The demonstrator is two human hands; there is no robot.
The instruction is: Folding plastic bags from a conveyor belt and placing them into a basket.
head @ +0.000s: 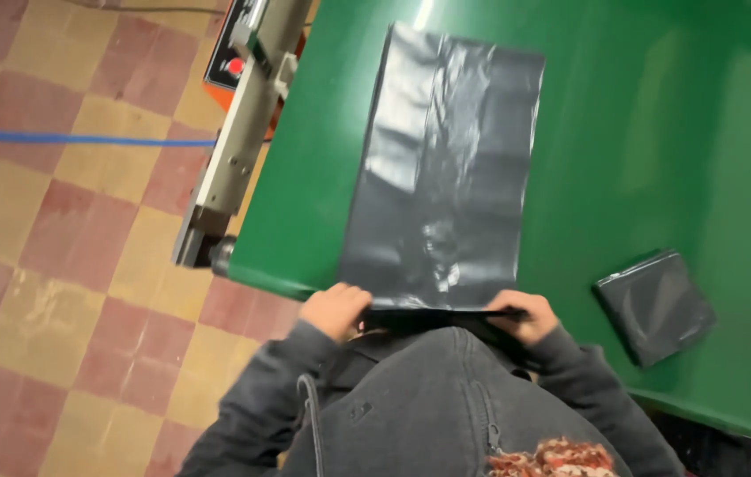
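A long black plastic bag (446,168) lies flat on the green table (649,132), stretching away from me. My left hand (335,309) pinches the bag's near left corner at the table edge. The near right corner is gripped by my right hand (525,316). Between the hands the bag's near edge is folded over against my grey hooded top.
A small folded black bag (655,306) rests on the table to the right. A metal machine with an orange box and red button (238,97) stands along the table's left side. A blue cable (84,138) crosses the checkered floor.
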